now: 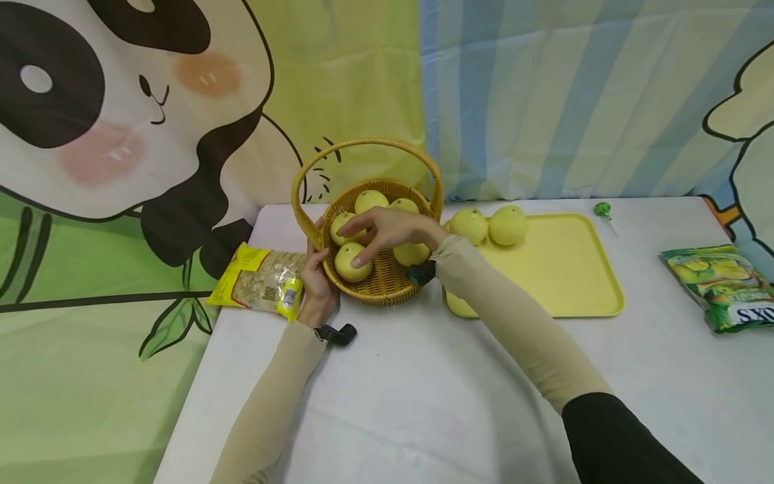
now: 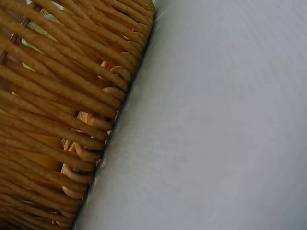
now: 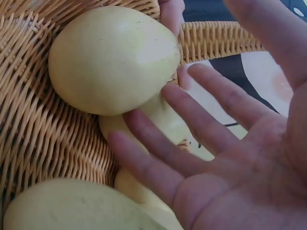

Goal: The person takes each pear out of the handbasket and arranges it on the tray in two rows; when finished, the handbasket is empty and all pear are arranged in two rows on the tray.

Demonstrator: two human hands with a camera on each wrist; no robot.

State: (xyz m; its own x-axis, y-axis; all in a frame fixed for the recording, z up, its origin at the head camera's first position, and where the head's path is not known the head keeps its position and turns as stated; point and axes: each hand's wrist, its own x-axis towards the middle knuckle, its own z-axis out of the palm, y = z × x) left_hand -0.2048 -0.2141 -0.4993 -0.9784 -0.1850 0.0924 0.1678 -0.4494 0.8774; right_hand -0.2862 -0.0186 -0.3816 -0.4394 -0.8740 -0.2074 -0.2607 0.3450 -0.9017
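Note:
A wicker basket (image 1: 387,296) with a tall handle holds several round yellow-green fruits, one (image 1: 353,263) at its front left. My left hand (image 1: 319,289) grips the basket's left side near the handle base; in the left wrist view only the woven wall (image 2: 57,105) and the cloth show. My right hand (image 1: 393,228) is over the basket with its fingers spread and nothing held. In the right wrist view, the fingertips of my right hand (image 3: 220,139) are close beside a fruit (image 3: 115,60); whether they touch it, I cannot tell.
Right of the basket, a yellow tray (image 1: 556,282) bears two fruits (image 1: 508,225) at its back left. A yellow bag (image 1: 260,279) lies at the left, a green bag (image 1: 722,282) at the far right. Behind the tray's right corner is a green lollipop (image 1: 602,209).

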